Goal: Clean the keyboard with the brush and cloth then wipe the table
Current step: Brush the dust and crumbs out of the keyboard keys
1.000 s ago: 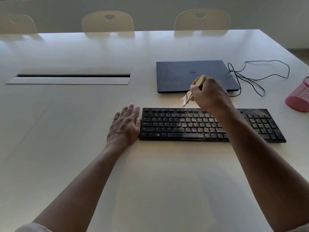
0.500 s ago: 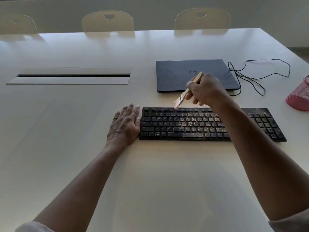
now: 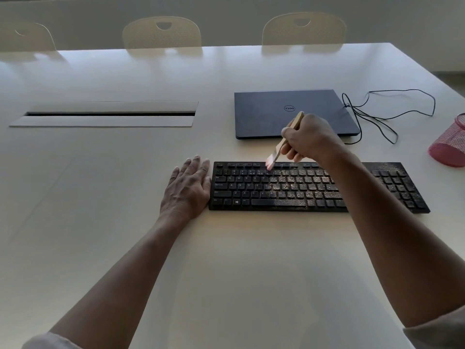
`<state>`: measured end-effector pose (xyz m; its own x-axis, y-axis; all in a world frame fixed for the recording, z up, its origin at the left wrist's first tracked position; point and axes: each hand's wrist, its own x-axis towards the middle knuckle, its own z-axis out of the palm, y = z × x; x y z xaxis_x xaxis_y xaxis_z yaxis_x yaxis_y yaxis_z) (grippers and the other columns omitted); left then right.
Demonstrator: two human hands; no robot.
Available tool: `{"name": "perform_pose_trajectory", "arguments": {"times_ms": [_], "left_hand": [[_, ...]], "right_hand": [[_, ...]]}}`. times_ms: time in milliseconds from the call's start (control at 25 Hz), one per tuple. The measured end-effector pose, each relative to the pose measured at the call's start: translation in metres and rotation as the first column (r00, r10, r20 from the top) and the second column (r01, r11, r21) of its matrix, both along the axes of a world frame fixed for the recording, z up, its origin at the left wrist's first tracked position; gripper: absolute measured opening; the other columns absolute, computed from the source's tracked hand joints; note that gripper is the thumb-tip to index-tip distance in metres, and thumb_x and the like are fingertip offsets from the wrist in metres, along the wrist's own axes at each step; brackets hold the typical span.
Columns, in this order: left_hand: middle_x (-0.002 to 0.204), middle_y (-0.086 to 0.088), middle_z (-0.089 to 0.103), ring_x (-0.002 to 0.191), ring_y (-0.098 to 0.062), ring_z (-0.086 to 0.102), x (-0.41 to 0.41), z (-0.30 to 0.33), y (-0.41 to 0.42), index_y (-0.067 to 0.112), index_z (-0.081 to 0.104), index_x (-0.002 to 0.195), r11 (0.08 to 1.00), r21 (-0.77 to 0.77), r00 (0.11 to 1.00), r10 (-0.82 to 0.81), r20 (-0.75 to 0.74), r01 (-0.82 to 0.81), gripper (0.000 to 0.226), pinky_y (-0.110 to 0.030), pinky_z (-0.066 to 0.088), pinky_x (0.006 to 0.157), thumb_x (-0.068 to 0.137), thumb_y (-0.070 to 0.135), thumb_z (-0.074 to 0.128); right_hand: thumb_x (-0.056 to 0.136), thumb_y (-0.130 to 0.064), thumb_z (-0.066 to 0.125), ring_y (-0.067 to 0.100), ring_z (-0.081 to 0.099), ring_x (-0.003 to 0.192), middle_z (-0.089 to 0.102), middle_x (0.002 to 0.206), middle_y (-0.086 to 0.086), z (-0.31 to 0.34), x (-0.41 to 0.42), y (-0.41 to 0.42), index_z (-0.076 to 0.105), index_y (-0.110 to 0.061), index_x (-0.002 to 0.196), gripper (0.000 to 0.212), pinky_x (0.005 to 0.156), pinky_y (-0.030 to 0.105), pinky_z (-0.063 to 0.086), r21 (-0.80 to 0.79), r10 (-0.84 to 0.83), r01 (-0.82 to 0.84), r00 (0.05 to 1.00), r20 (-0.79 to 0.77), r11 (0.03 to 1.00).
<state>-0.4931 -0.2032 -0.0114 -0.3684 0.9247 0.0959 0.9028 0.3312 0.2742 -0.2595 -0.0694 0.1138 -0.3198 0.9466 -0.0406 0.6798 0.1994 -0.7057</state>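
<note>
The closed laptop (image 3: 289,114) in the upper right of the frame carries a round Dell logo on the middle of its lid, seen upside down from this side. The black keyboard (image 3: 251,190) at mid-frame shows white key legends on its cleaner left part: Q, W, E, R, T in one row, A, S, D, F below it, then Z, X, C, V, B, and a Windows logo key in the bottom row. The number row and the small left-edge key labels are too blurred to read. Grit covers the legends further right.
</note>
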Motion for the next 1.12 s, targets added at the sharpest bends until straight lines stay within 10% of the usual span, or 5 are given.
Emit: {"name": "perform_pose_trajectory", "arguments": {"times_ms": [200, 440, 680, 960, 1120], "left_hand": [[0.167, 0.006, 0.012, 0.154, -0.01, 0.007, -0.002, -0.002, 0.001, 0.031, 0.022, 0.159, 1.0, -0.009, 1.0, 0.001, -0.011, -0.001, 0.054, -0.034, 0.004, 0.126, 0.106, 0.039, 0.029], [0.167, 0.005, 0.013, 0.154, -0.011, 0.008, -0.001, -0.002, 0.001, 0.031, 0.023, 0.159, 1.0, -0.004, 1.0, -0.001, -0.01, 0.001, 0.054, -0.034, 0.004, 0.126, 0.106, 0.039, 0.029], [0.167, 0.005, 0.013, 0.154, -0.011, 0.008, -0.001, -0.001, 0.001, 0.03, 0.022, 0.159, 1.0, -0.004, 1.0, -0.001, -0.01, 0.001, 0.054, -0.034, 0.004, 0.126, 0.106, 0.038, 0.03], [0.167, 0.005, 0.011, 0.154, -0.011, 0.007, 0.0, 0.001, 0.0, 0.03, 0.021, 0.159, 1.0, -0.016, 1.0, -0.003, -0.011, 0.003, 0.055, -0.034, 0.005, 0.126, 0.106, 0.038, 0.029], [0.167, 0.004, 0.012, 0.154, -0.011, 0.007, -0.001, 0.0, 0.001, 0.03, 0.021, 0.159, 1.0, -0.016, 1.0, -0.004, -0.013, 0.004, 0.055, -0.033, 0.004, 0.126, 0.106, 0.038, 0.029]], "right_hand": [[0.097, -0.02, 0.052, 0.034, 0.072, 0.072, 0.074, 0.081, 0.018, 0.001, 0.014, 0.007, 0.071, 0.0, 0.09, 0.028, 0.073, 0.044, 0.063, 0.255, -0.105, 0.042, 0.965, 0.241, 0.966], [0.102, -0.017, 0.056, 0.015, 0.07, 0.053, 0.075, 0.073, 0.009, 0.001, 0.003, -0.003, 0.072, 0.001, 0.095, 0.025, 0.048, 0.021, 0.057, 0.062, 0.034, -0.031, 0.999, -0.034, 0.998], [0.099, -0.02, 0.056, 0.03, 0.073, 0.072, 0.074, 0.082, 0.016, -0.011, 0.009, 0.002, 0.069, -0.001, 0.098, 0.023, 0.069, 0.044, 0.064, 0.328, -0.065, 0.025, 0.992, 0.111, 0.944], [0.098, -0.015, 0.062, 0.014, 0.07, 0.059, 0.075, 0.082, 0.009, -0.018, -0.002, -0.019, 0.069, -0.008, 0.107, 0.014, 0.05, 0.02, 0.056, 0.106, 0.077, -0.062, 0.987, -0.144, 0.992], [0.092, -0.018, 0.062, 0.018, 0.07, 0.077, 0.071, 0.085, 0.0, -0.021, -0.002, -0.021, 0.072, -0.016, 0.095, 0.01, 0.065, 0.028, 0.057, 0.311, -0.005, 0.015, 0.999, -0.035, 0.95]]}}
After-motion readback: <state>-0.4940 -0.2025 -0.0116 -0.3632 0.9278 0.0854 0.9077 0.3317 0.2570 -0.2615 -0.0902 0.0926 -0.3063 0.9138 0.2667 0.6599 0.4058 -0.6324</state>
